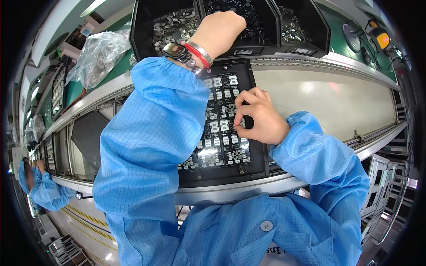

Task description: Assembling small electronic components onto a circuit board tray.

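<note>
My left hand (224, 30) reaches over the black parts bins, its back turned up and its fingers hidden beneath it. Small dark parts (243, 20) lie in the middle bin around it. My right hand (262, 117) is closed in a pinch, thumb against forefinger, at the right side of a panel of circuit boards (215, 126). Whatever sits between those fingertips is too small to make out. Pale square components stand in rows on the panel, which rests in a black carrier frame (255, 166). My left forearm covers the panel's left part.
Shiny metal parts (175, 27) fill the left bin, and more small parts (293, 26) lie in the right bin. A clear plastic bag (100, 55) is at the far left. The conveyor rail (328, 66) runs across. Another person's blue sleeve (51, 193) shows at far left.
</note>
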A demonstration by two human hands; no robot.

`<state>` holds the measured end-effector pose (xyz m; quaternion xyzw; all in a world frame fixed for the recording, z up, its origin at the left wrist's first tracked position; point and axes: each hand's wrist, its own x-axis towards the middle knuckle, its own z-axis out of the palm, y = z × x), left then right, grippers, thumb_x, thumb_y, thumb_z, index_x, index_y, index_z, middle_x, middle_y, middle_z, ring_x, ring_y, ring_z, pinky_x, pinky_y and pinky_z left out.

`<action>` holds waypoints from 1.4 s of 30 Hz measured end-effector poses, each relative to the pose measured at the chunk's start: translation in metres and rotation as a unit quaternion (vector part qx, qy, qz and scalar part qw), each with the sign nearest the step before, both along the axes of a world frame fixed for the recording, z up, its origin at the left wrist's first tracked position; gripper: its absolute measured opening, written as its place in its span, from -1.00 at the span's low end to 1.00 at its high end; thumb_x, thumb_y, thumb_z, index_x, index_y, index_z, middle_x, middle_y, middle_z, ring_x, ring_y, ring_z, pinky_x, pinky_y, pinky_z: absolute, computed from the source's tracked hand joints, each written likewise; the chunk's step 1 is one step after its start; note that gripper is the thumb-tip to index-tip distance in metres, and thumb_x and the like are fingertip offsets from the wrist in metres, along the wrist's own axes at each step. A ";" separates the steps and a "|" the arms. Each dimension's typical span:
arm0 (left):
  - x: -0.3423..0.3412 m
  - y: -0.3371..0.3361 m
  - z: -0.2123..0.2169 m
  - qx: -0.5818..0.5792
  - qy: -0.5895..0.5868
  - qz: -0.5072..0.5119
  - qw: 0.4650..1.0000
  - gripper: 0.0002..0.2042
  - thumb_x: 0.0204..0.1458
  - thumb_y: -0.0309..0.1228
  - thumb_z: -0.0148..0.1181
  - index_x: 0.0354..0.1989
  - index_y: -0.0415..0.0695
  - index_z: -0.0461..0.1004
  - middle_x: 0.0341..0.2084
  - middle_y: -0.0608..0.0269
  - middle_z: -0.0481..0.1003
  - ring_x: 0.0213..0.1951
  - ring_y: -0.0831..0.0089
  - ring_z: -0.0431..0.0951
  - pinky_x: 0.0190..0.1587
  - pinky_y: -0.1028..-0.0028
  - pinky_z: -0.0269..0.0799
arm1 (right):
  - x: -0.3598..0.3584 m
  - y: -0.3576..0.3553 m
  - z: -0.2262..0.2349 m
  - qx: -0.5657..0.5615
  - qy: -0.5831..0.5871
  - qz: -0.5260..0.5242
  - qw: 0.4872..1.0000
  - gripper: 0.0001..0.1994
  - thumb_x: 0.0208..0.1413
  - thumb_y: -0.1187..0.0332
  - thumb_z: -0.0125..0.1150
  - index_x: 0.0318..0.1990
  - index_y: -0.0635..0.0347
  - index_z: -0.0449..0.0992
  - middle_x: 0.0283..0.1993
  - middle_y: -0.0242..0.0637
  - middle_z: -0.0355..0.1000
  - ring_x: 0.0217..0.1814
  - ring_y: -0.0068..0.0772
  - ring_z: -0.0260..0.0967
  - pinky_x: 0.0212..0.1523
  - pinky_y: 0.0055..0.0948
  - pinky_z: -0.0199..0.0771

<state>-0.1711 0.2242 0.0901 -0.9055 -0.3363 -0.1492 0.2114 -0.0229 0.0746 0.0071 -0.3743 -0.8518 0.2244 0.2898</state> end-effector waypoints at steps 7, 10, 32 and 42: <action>-0.007 -0.062 0.039 -0.371 -0.315 -0.104 0.867 -0.90 -0.06 -0.56 0.20 -0.36 -0.28 0.54 -0.46 0.21 0.56 -0.29 0.45 0.58 -0.19 0.54 0.50 | -0.002 -0.004 -0.002 -0.009 0.015 -0.013 1.000 -0.89 -0.35 0.41 0.32 -0.61 0.08 0.48 -0.27 -0.41 0.29 -0.07 -0.26 0.14 0.06 -0.31 0.07; -0.021 -0.091 0.037 -0.418 -0.356 -0.109 0.829 -0.87 -0.02 -0.61 0.18 -0.28 -0.35 0.53 -0.31 0.18 0.52 -0.24 0.49 0.54 -0.14 0.57 0.47 | 0.009 0.000 -0.004 0.010 0.004 -0.003 1.000 -0.88 -0.35 0.41 0.32 -0.63 0.07 0.46 -0.28 -0.41 0.28 -0.07 -0.27 0.14 0.07 -0.31 0.07; -0.020 -0.175 -0.064 -0.369 -0.305 0.026 0.878 -0.51 -0.16 -0.71 0.17 0.03 -0.10 0.41 -0.39 0.20 0.49 -0.30 0.33 0.51 -0.22 0.44 0.43 | 0.055 0.008 0.007 -0.059 0.072 0.018 0.995 -0.75 -0.11 0.31 0.33 -0.27 0.08 0.43 -0.09 -0.30 0.25 0.05 -0.18 0.12 0.12 -0.29 0.15; -0.020 -0.178 -0.062 -0.357 -0.267 0.037 0.894 -0.51 -0.14 -0.68 0.17 0.05 -0.10 0.38 -0.39 0.16 0.49 -0.30 0.25 0.52 -0.24 0.37 0.44 | 0.056 0.007 0.004 -0.050 0.062 0.024 0.997 -0.74 -0.11 0.31 0.33 -0.26 0.08 0.42 -0.07 -0.28 0.25 0.08 -0.17 0.12 0.13 -0.29 0.15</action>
